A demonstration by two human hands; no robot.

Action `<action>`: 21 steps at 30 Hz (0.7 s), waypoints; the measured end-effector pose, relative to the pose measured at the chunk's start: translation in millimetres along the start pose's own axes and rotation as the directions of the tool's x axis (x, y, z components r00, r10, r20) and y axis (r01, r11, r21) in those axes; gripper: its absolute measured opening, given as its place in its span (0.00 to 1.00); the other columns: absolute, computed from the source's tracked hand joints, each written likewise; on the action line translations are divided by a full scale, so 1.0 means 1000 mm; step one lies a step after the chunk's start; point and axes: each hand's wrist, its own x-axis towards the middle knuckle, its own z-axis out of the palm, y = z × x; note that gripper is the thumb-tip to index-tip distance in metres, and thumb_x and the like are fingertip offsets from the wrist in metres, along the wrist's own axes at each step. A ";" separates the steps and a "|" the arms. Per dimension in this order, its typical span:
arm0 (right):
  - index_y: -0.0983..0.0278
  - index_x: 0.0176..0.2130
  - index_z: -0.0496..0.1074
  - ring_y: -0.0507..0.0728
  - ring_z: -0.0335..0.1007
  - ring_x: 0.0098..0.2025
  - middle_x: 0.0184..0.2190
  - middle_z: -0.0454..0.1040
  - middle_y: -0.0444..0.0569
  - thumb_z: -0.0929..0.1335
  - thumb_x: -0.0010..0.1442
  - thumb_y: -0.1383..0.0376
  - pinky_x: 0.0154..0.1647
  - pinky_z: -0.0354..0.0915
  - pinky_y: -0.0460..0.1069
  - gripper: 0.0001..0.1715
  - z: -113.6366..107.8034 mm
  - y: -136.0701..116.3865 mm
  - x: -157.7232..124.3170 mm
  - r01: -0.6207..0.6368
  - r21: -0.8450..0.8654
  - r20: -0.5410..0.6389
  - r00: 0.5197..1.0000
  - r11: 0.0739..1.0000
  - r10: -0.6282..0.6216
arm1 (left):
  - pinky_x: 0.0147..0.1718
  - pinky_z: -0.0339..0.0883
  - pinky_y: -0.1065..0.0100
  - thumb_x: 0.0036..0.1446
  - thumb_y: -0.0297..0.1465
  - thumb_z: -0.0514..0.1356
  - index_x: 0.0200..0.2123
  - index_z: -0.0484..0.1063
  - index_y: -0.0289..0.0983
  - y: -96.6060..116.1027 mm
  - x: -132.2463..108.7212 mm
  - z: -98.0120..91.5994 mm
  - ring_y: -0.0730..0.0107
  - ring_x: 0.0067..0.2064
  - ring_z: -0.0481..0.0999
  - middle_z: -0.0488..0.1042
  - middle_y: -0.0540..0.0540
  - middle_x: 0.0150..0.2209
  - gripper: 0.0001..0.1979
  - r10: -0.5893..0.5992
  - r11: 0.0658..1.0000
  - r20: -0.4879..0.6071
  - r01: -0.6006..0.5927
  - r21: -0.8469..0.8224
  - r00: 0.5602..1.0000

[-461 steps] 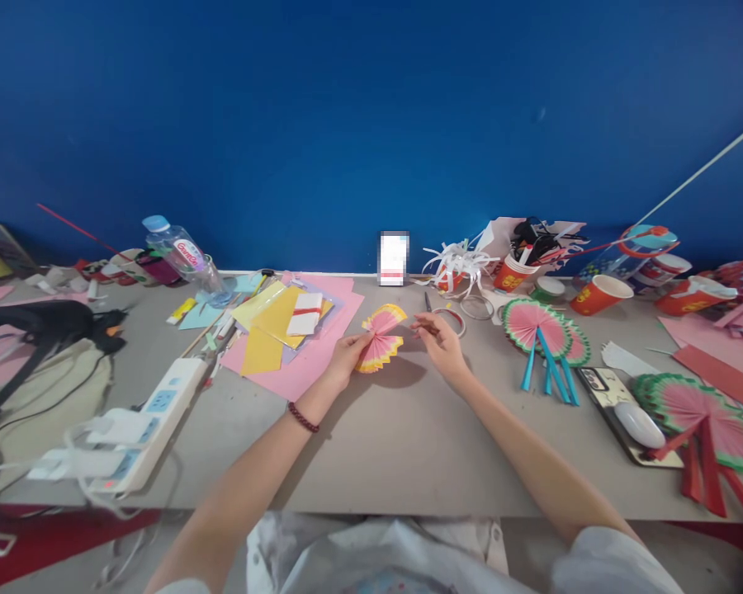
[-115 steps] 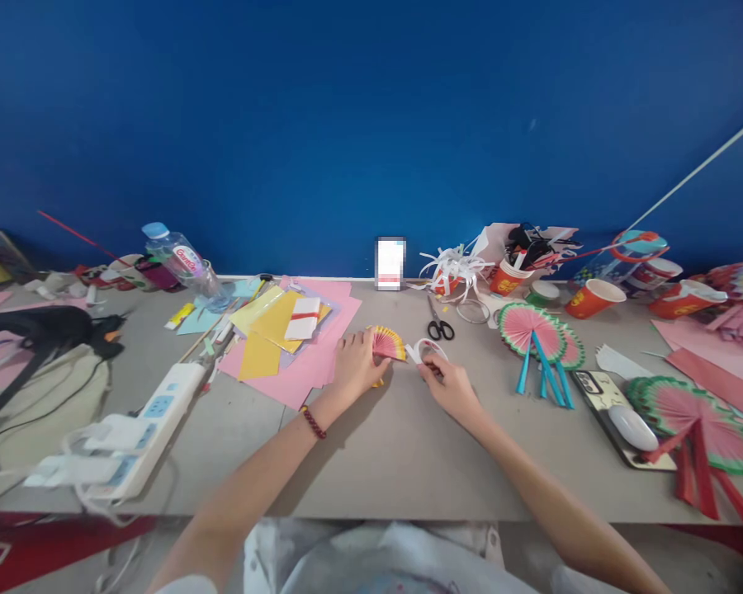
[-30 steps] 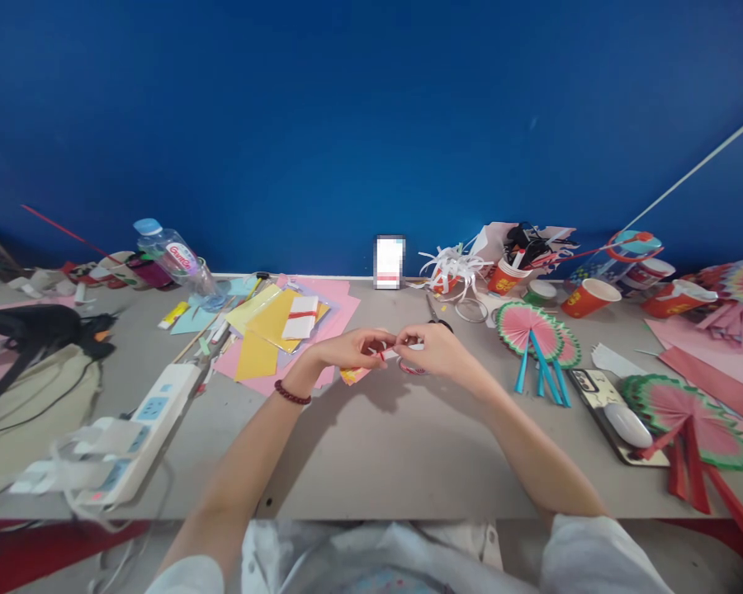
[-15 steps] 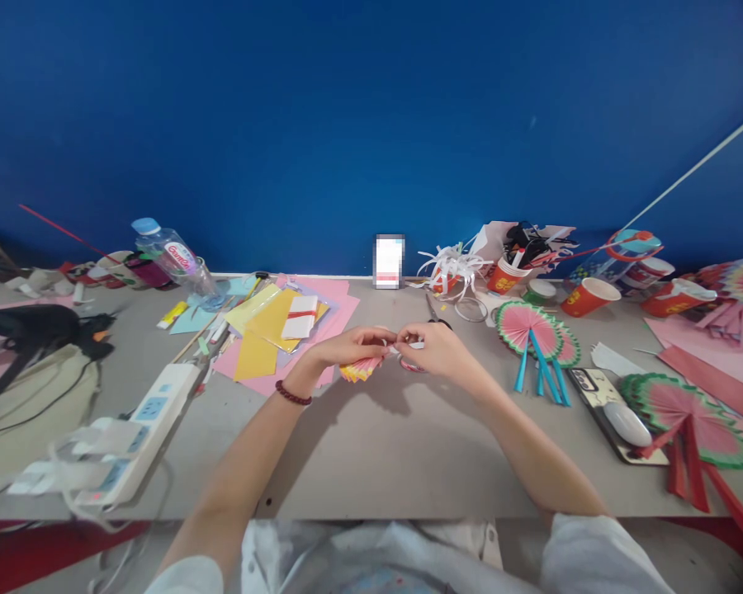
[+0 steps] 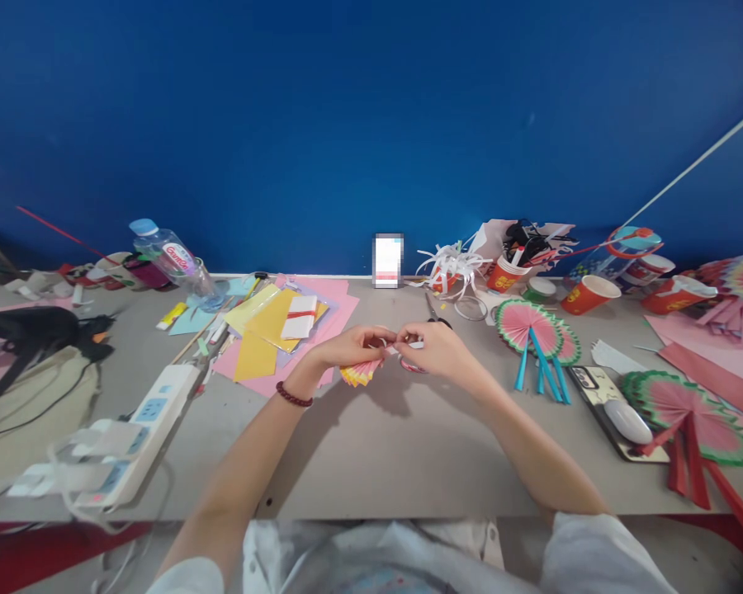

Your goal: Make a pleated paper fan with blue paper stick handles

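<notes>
Pink and yellow pleated paper fan (image 5: 360, 374) is bunched under the left hand (image 5: 357, 345), which has it pinched by the folds, somewhere around the middle of the desk (image 5: 371, 462). Right hand (image 5: 438, 353) is closed on a white strip (image 5: 417, 345), probably tape, fingertips right up against the left ones. What looks like a tape roll (image 5: 414, 369) peeks out below the right hand, mostly covered.

What would worry me: if that left pinch loosens, the pleats could spring apart or slide out of line. Also, sticky stuff in a space that tight could easily grab a fingertip or go on crooked.

As for clutter, scissors (image 5: 432, 312) sit right behind the right hand, handles half hidden, so knuckles might bump them. Coloured papers (image 5: 258, 355) crowd the left wrist, and the blue-handled fan (image 5: 523, 326) limits room farther right.
</notes>
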 end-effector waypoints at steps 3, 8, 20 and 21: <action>0.61 0.29 0.74 0.52 0.66 0.25 0.22 0.75 0.43 0.63 0.55 0.62 0.28 0.54 0.45 0.11 0.000 0.000 0.000 0.003 -0.007 0.018 1.000 1.000 -0.003 | 0.32 0.67 0.69 0.54 0.36 0.59 0.47 0.71 0.36 0.001 0.000 0.001 0.69 0.35 0.74 0.74 0.42 0.42 0.18 -0.020 1.000 0.021 0.020 -0.010 1.000; 0.61 0.30 0.74 0.50 0.64 0.21 0.18 0.73 0.41 0.62 0.56 0.63 0.28 0.53 0.44 0.11 -0.002 -0.002 -0.002 0.012 0.001 0.076 0.997 1.000 -0.012 | 0.36 0.67 0.67 0.52 0.29 0.60 0.48 0.66 0.39 -0.003 0.002 0.001 0.69 0.37 0.75 0.71 0.45 0.40 0.18 -0.007 0.998 -0.046 0.003 -0.069 0.999; 0.60 0.33 0.74 0.52 0.68 0.31 0.30 0.77 0.45 0.62 0.57 0.61 0.29 0.52 0.45 0.12 -0.012 -0.001 -0.005 -0.002 -0.122 0.098 0.995 0.993 0.014 | 0.28 0.64 0.71 0.52 0.26 0.59 0.50 0.62 0.41 -0.013 0.004 -0.004 0.70 0.35 0.75 0.68 0.49 0.35 0.21 -0.024 0.995 -0.089 0.016 -0.095 0.996; 0.60 0.34 0.74 0.53 0.68 0.32 0.30 0.77 0.45 0.62 0.57 0.60 0.28 0.52 0.45 0.12 -0.012 0.000 -0.005 -0.013 -0.140 0.091 0.995 0.990 0.026 | 0.29 0.64 0.71 0.52 0.27 0.60 0.50 0.62 0.41 -0.013 0.003 -0.004 0.70 0.35 0.75 0.68 0.49 0.35 0.21 -0.028 0.996 -0.091 0.020 -0.091 0.995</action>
